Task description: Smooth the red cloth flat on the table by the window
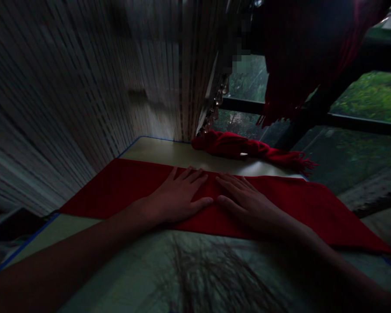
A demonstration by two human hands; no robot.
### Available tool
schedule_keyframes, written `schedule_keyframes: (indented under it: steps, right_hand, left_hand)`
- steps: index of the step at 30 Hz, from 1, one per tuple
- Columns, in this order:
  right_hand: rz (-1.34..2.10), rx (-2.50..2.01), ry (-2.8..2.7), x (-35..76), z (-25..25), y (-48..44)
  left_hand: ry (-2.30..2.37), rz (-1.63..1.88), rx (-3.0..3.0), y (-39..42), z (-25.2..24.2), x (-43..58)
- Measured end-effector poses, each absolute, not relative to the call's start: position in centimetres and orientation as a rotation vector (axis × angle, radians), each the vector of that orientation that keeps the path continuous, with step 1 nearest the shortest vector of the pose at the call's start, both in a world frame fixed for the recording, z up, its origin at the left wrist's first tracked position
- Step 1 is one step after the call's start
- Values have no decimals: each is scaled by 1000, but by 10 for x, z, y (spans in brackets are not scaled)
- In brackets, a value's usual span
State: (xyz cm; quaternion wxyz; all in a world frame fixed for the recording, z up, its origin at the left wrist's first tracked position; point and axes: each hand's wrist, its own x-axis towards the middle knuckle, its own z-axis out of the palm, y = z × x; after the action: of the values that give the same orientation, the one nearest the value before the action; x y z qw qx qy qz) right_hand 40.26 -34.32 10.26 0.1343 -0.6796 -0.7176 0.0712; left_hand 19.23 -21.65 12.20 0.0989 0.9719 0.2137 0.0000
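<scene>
A long strip of red cloth point(127, 187) lies flat across the pale table, and both ends reach the table's sides. My left hand point(182, 195) rests palm down on its middle, fingers spread. Beside it, my right hand point(239, 195) also lies flat on the cloth with its fingers stretched out. The two thumbs point towards each other with a small gap of red cloth between them. Neither hand grips anything.
Behind the cloth, a bunched red scarf point(237, 145) with fringed ends lies along the far edge of the table point(156, 148). More dark red fringed fabric point(286, 87) hangs before the window. Pale string curtains point(143, 78) hang at the left. Loose hair crosses the lower view.
</scene>
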Motion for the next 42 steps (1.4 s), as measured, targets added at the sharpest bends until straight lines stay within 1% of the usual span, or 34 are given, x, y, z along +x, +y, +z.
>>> schedule_keyframes:
  steps: [15, 19, 28, 34, 42]
  right_hand:
    - [155, -1904, -2071, 406, 99, -343]
    - [151, -1915, -2079, 406, 99, -343]
    - [175, -1926, -2080, 405, 102, -344]
    - [111, -1990, -2004, 406, 101, -344]
    - [177, -2022, -2030, 404, 102, -343]
  left_hand:
    - [632, -13, 2864, -216, 122, 193]
    - [610, 27, 2874, -215, 121, 193]
    - [640, -4, 2877, -217, 121, 193]
    - [633, 10, 2886, -217, 122, 192]
    - [565, 50, 2869, -216, 119, 191]
